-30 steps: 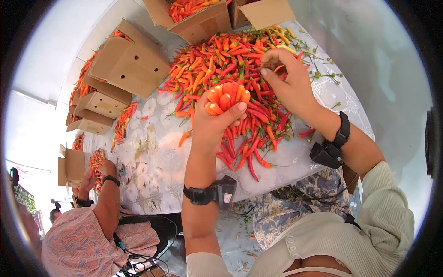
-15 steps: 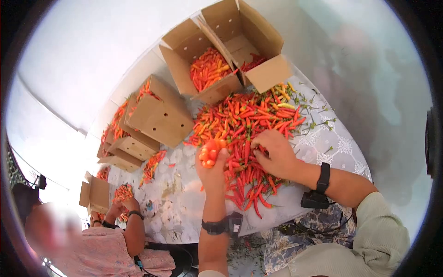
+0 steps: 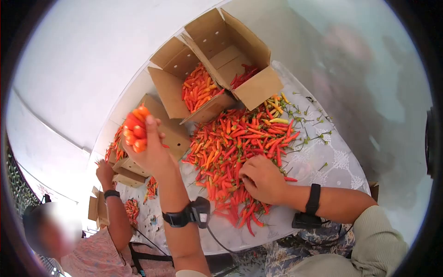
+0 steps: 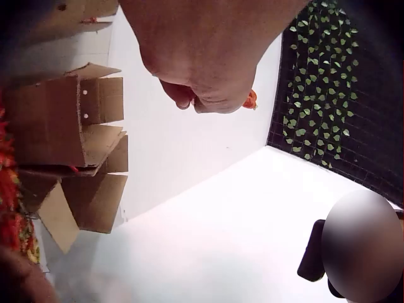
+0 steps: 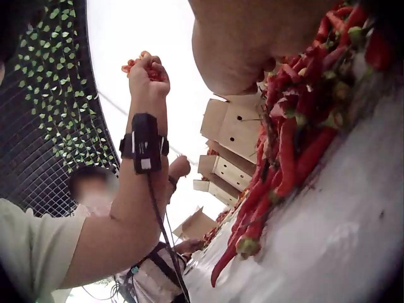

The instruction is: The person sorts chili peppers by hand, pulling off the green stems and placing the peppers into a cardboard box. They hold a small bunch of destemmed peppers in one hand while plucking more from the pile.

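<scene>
My left hand [image 3: 154,152] is raised high at the left, above the cardboard boxes. It grips a bunch of red and orange chili peppers [image 3: 135,131], their rounded stemless ends facing out. In the left wrist view the back of the left hand [image 4: 202,63] hides most of the bunch. My right hand [image 3: 265,181] is down at the near right part of the chili pile [image 3: 230,143], its fingers bent into the peppers. In the right wrist view the right hand [image 5: 237,53] is seen from behind, close against red chilies [image 5: 287,151] with green stems; I cannot tell whether it pinches one.
Two open cardboard boxes stand behind the pile, one with orange chilies [image 3: 198,87], one with darker red ones [image 3: 244,76]. Loose green stems [image 3: 323,136] lie on the patterned tablecloth [image 3: 341,161]. Another person [image 3: 99,244] is at the left, near more boxes [image 3: 98,207].
My left hand has gone from over the pile up and to the left with the chili bunch. The right hand has lowered into the pile's near part. The head view has shifted.
</scene>
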`<action>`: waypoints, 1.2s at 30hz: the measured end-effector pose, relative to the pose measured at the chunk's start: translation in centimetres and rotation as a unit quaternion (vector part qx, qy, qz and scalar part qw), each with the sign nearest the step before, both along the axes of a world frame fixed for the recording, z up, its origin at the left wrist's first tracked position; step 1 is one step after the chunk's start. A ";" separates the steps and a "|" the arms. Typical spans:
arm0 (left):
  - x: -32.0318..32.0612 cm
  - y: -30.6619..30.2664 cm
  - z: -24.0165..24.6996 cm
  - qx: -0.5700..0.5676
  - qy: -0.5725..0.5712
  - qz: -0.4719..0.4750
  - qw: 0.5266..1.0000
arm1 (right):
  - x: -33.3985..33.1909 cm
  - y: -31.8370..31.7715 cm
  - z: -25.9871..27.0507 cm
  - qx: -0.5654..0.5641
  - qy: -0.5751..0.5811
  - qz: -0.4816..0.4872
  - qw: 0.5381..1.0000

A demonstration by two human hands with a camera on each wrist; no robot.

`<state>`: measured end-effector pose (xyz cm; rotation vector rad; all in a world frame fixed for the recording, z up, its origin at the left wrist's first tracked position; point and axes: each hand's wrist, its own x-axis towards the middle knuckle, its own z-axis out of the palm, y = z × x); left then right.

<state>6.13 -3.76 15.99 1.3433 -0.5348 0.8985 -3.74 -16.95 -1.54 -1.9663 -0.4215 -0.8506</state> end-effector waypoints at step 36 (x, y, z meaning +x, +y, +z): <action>-2.7 5.1 -18.2 0.100 0.247 -0.030 0.964 | 2.9 -2.5 0.1 -0.011 -0.041 -0.160 0.986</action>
